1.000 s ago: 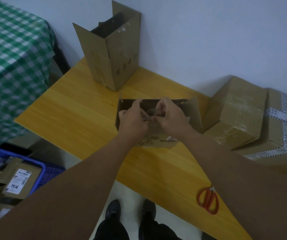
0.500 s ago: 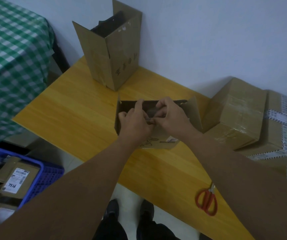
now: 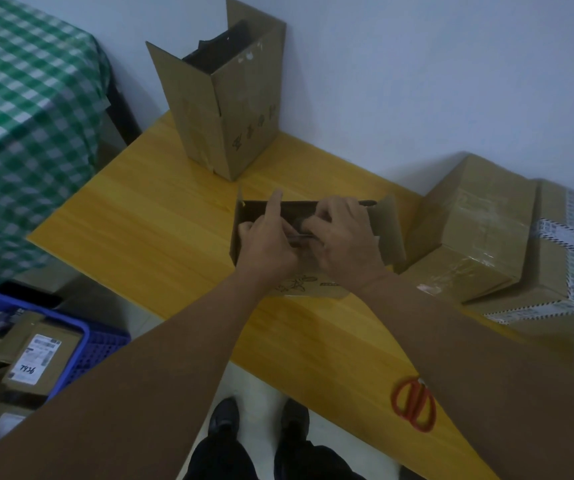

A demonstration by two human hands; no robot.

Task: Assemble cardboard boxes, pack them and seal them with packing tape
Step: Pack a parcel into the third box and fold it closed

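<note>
Near the middle of the yellow table (image 3: 140, 230) a small box (image 3: 387, 233) stood open, its side flaps raised and a drawing printed on its near wall. Both hands met over its opening. The left hand (image 3: 270, 244) had its forefinger stretched straight toward the far wall of the box while its other fingers were curled; whether they gripped anything could not be told. The right hand (image 3: 344, 244) was curled, its fingertips pinching a thin dark strip (image 3: 301, 237) that lay between the two hands above the inside of the box. What that strip was could not be made out.

At the far edge of the table, against the wall, a tall box (image 3: 230, 126) stood upright with its top flaps up and something dark inside. To the right, just beside the small box, lay a sealed box (image 3: 469, 230), and past it another box bound with printed tape (image 3: 562, 258). Red scissors (image 3: 415, 405) lay near the table's near right edge. On the floor at the left sat a blue basket (image 3: 98, 344) of parcels, beside a green checked cloth (image 3: 19, 133)
</note>
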